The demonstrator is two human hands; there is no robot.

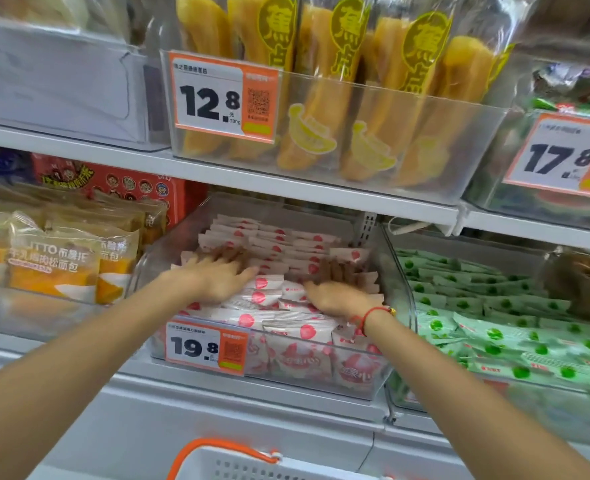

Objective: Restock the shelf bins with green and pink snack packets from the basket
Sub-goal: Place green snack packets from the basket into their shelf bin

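Observation:
Both my hands reach into the clear bin (373, 382) of pink snack packets (293, 344) on the middle shelf. My left hand (217, 275) lies palm down on the packets at the bin's left side, fingers straight and spread. Over the right side, my right hand (335, 289) also rests flat on the packets, a red cord on its wrist. The fingers of both are blurred. The bin to the right (409, 306) holds green snack packets (487, 327). The white basket (238, 467) with an orange handle shows at the bottom edge; its contents are hidden.
The shelf above (245, 174) carries a clear bin of yellow bread sticks (321, 109) with a 12.8 price tag, hanging close over the pink bin. Left of the pink bin stand orange bread bags (54, 261). A 19.8 price tag (205, 348) is on the pink bin's front.

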